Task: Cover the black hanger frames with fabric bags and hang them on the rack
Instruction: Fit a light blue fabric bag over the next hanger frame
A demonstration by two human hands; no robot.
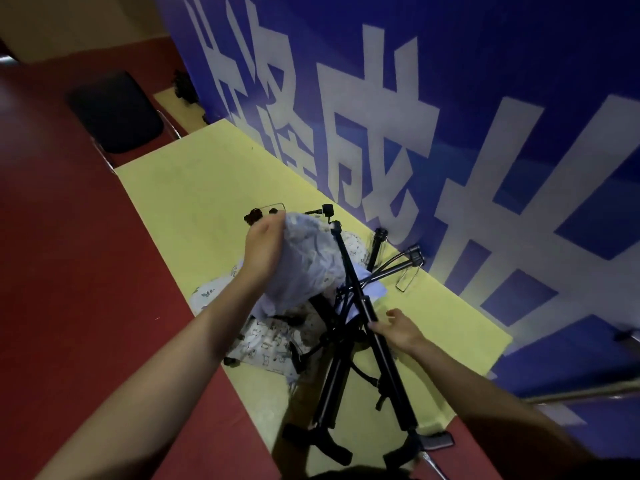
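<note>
Pale blue fabric bag [304, 261] was gripped by left hand [263, 251], draped over black metal hanger frame [349, 271] mid yellow mat [207, 188]; frame's black pole [367, 306] was clasped by right hand [398, 329]; printed bags [266, 344] lay beneath

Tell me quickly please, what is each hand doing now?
Left hand: grips the light blue fabric bag, raised over the frames.
Right hand: fingers curled on the black rack pole.
</note>
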